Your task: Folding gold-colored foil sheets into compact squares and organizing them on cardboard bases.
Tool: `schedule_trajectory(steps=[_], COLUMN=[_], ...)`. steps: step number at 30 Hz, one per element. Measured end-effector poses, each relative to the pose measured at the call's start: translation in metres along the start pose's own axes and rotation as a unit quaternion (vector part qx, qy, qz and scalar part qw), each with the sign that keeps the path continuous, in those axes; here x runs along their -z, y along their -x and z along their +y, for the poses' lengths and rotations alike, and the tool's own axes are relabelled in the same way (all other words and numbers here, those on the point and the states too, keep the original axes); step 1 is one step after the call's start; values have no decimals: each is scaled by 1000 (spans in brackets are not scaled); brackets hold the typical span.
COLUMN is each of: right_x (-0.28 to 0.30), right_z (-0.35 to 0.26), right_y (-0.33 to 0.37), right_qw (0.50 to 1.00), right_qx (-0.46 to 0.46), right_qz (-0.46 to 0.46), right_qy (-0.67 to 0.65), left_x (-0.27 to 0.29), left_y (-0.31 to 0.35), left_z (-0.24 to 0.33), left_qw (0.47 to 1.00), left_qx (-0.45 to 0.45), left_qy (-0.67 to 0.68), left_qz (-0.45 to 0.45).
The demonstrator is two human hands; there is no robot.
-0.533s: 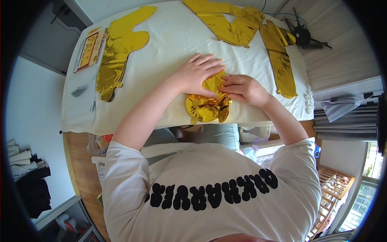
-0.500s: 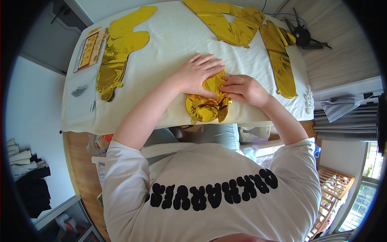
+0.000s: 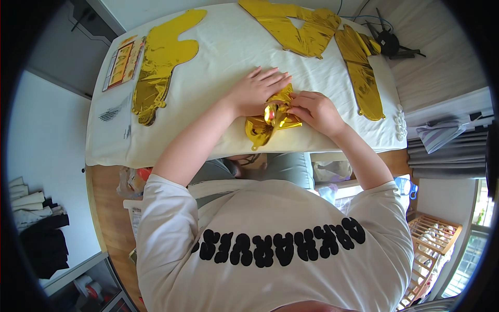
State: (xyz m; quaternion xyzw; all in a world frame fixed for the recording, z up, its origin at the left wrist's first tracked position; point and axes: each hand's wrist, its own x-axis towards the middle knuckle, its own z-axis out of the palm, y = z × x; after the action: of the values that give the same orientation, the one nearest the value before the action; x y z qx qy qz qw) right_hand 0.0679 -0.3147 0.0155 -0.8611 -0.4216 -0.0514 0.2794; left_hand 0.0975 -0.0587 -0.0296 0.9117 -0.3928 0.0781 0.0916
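Note:
A crumpled gold foil balloon [image 3: 268, 121] lies near the front edge of a table covered with a white cloth [image 3: 223, 57]. My left hand [image 3: 254, 91] lies flat on its left part, fingers spread and pressing down. My right hand [image 3: 313, 111] pinches the balloon's right side with curled fingers. Both forearms come in from below, over my white shirt with black lettering.
Flat gold foil balloons lie on the cloth: a stack at the left [image 3: 158, 62], one at the far middle [image 3: 296, 26], a long one at the right [image 3: 361, 73]. A printed card [image 3: 120, 63] lies at the left edge. A black object [image 3: 390, 44] sits on the wooden floor.

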Motion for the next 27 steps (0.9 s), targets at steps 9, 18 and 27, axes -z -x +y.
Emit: schedule_trajectory(steps=[9, 18, 27], right_x=[-12, -18, -19], right_z=[-10, -18, -22], right_y=[-6, -10, -7], right_qw=[997, 995, 995], right_qx=[-69, -79, -80], right_qz=[40, 51, 42], right_qy=[5, 42, 52], left_x=[14, 18, 38], left_y=[26, 59, 66], left_z=[26, -7, 29], left_qw=[977, 818, 950], left_qx=[119, 158, 138], left_qy=[172, 544, 278], left_qz=[32, 102, 17])
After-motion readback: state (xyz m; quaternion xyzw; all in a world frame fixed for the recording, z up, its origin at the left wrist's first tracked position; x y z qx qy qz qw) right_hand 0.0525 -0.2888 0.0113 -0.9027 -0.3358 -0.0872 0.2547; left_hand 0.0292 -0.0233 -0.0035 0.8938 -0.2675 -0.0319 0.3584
